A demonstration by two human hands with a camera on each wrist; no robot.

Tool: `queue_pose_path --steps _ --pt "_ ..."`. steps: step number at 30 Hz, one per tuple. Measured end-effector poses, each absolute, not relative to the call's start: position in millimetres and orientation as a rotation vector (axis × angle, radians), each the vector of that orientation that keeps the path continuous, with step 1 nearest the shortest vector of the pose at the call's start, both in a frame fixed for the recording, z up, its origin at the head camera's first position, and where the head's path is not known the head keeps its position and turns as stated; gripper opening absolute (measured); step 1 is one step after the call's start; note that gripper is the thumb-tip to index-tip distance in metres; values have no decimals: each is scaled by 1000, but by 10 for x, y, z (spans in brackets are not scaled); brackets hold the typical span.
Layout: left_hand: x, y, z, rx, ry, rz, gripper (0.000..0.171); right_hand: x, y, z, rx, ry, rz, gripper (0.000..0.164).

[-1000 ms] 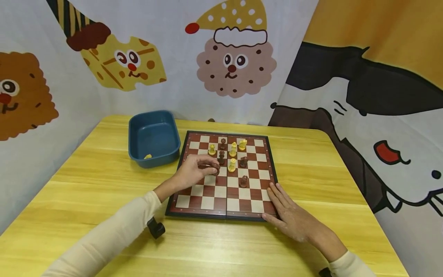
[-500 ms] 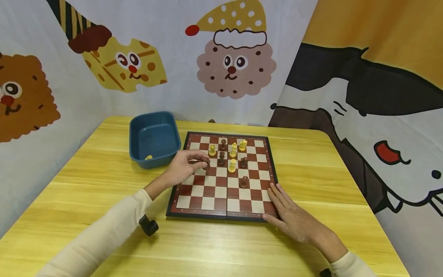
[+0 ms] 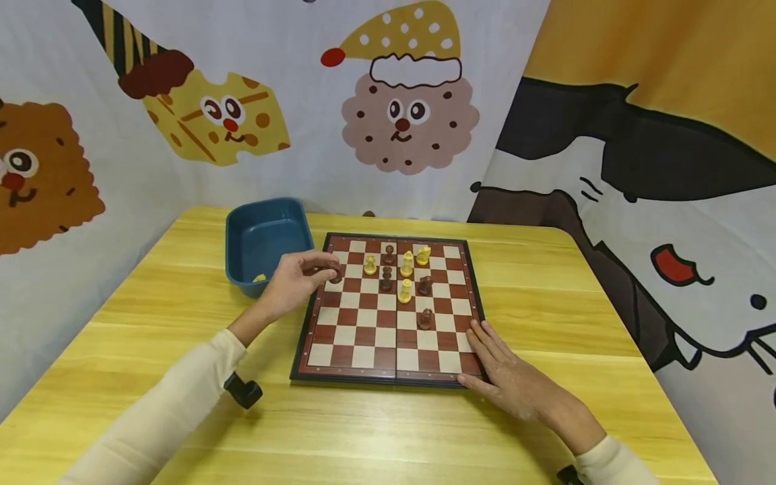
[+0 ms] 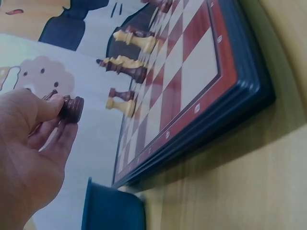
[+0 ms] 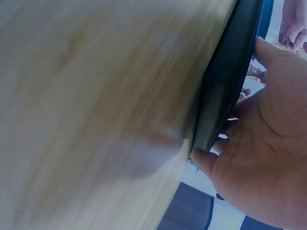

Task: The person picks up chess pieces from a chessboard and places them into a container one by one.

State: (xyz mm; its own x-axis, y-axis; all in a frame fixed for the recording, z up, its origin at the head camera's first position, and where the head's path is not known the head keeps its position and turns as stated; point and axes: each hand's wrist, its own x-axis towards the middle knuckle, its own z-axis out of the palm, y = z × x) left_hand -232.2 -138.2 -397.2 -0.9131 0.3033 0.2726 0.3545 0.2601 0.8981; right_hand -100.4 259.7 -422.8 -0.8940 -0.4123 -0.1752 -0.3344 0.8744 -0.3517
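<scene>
My left hand [image 3: 289,286] pinches a dark brown chess piece [image 4: 72,109] between thumb and fingers, above the left edge of the chessboard [image 3: 345,337]. In the left wrist view the piece lies tilted sideways, its round base outward and its top hidden by the fingers. My right hand [image 3: 515,380] rests flat, fingers straight, on the board's near right corner; in the right wrist view the thumb and fingers lie along the dark board rim [image 5: 216,100]. Several pieces stand around the board's middle and far side, among them a yellow rook [image 3: 405,291] and a brown piece [image 3: 426,318] nearer me.
A blue bin [image 3: 269,205] stands left of the board, close behind my left hand, with a small yellow piece [image 3: 259,277] in it. The wooden table [image 3: 376,438] reaches back to a cartoon-printed cloth [image 3: 254,185].
My left hand has carried the brown chess piece left, from over the board's middle to its left edge near the bin. My right hand has stayed put. The view has shifted slightly.
</scene>
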Motion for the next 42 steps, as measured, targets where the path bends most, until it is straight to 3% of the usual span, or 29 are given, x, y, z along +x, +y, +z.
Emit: queue_pose_path --steps 29,42 --pt "-2514 -2069 -3814 -325 -2298 -1678 21 -1003 2607 -4246 -564 2803 -473 90" --pt "-2456 -2135 -3847 -265 -2278 -1682 43 -1021 2600 -4236 -564 2806 -448 91"
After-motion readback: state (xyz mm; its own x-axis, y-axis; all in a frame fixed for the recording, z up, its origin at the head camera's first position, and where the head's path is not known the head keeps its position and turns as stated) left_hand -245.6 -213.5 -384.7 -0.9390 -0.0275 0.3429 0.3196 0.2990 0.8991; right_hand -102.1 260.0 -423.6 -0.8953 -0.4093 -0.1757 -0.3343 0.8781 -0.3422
